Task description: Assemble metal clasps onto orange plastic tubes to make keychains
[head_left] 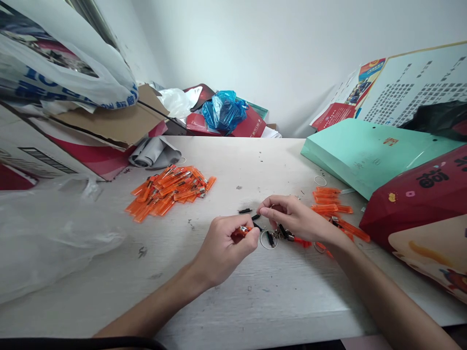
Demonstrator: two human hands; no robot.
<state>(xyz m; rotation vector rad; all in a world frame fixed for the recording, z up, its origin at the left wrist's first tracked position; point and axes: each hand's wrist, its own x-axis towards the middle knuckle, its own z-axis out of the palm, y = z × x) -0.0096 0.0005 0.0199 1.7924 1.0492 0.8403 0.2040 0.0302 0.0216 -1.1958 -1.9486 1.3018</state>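
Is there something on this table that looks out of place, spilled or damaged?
Nothing looks spilled. The cardboard box at the back left has a torn flap. Small black bits lie loose beside the left hand and right hand. The orange pieces sit in an untidy pile, and a loose ring lies apart.

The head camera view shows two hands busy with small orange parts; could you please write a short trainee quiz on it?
1. True or false: the big pile of orange pieces lies on the table to the left of both hands.
2. What does the left hand pinch?
A. a blue bag
B. a small orange piece
C. a cardboard flap
3. Name the round thing lying between the hands.

Key:
1. True.
2. B: the small orange piece.
3. A metal ring, just under the right hand.
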